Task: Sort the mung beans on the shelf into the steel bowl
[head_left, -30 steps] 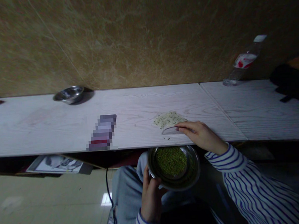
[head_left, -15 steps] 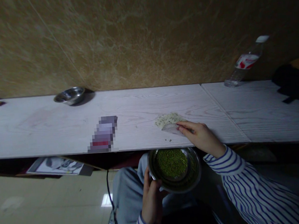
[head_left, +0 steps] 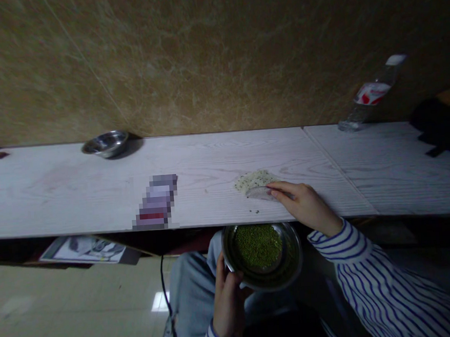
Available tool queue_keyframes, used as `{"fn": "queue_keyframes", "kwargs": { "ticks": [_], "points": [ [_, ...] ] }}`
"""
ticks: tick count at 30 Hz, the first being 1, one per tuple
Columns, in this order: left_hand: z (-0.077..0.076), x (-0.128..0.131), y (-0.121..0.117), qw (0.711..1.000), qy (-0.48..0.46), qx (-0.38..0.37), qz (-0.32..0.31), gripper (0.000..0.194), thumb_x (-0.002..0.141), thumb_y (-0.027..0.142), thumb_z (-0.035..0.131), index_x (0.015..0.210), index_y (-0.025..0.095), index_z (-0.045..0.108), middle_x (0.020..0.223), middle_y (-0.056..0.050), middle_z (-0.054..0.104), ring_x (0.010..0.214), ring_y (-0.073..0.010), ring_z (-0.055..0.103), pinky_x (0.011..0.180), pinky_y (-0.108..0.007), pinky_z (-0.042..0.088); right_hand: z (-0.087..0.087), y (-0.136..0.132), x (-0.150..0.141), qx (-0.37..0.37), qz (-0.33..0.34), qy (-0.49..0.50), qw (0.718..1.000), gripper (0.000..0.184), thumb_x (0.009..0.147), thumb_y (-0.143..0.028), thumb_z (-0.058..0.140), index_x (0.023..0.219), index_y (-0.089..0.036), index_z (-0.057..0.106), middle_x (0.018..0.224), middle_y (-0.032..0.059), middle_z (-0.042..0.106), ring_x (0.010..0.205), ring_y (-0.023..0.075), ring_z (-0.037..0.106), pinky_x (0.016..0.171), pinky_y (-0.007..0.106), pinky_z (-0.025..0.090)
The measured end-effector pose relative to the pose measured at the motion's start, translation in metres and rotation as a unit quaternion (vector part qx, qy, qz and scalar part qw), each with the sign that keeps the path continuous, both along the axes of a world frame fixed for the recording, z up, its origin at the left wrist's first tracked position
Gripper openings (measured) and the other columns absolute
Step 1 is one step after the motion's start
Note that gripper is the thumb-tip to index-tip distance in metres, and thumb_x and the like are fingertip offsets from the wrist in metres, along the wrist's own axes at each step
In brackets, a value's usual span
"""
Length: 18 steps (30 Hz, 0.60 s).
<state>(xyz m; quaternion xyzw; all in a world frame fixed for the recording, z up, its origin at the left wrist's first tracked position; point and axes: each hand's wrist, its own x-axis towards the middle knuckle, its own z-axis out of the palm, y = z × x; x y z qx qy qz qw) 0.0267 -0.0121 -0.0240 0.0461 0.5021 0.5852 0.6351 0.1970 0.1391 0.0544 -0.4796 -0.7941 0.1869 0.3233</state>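
Note:
Below the table's front edge, my left hand (head_left: pixel 230 296) grips the rim of a metal bowl (head_left: pixel 293 266). Green beans (head_left: pixel 258 245), mung beans by their look, cover its bottom. Over the tabletop, my right hand (head_left: pixel 300 204) pinches a thin, clear, curved plastic piece (head_left: pixel 260 192); its exact kind I cannot tell. That piece stands at the near side of a low pile of white grains with dark specks (head_left: pixel 255 179), touching or very close to it. A few dark bits (head_left: pixel 254 211) lie between the pile and the table edge.
A second metal bowl (head_left: pixel 105 144) sits at the back left by the wall. A blurred-out flat object (head_left: pixel 156 201) lies left of the pile. A clear bottle (head_left: pixel 372 94) and a dark cloth-like item (head_left: pixel 441 127) are at the right. The white wooden table (head_left: pixel 204 154) meets the wall.
My right hand has shifted the plastic piece slightly, changing its tilt beside the pile. The left hand keeps holding the bowl nearly still. The whole view has moved a little.

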Motion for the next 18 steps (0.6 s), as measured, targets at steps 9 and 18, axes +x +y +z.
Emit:
{"fn": "queue_keyframes", "kwargs": {
  "ticks": [9, 18],
  "points": [
    [0.0045, -0.0001, -0.0004, 1.000, 0.004, -0.006, 0.007, 0.072, 0.061, 0.026, 0.058, 0.132, 0.037, 0.044, 0.134, -0.006, 0.050, 0.110, -0.0319, 0.052, 0.073, -0.044, 0.052, 0.0050, -0.0007, 0.0041, 0.015, 0.005, -0.008, 1.000, 0.026, 0.087, -0.025, 0.050, 0.105, -0.024, 0.069, 0.103, 0.0025, 0.072, 0.095, 0.0196, 0.067, 0.085, 0.034, 0.054],
    [0.0077, -0.0032, -0.0008, 0.999, -0.009, 0.023, -0.020, 0.070, 0.069, 0.021, 0.055, 0.136, 0.036, 0.039, 0.134, -0.008, 0.048, 0.112, -0.0330, 0.051, 0.074, -0.043, 0.052, 0.0070, -0.0096, 0.0065, -0.004, 0.036, -0.026, 0.999, 0.025, 0.088, -0.022, 0.049, 0.104, -0.025, 0.068, 0.102, 0.0004, 0.072, 0.093, 0.0180, 0.067, 0.085, 0.034, 0.053]
  ]
}}
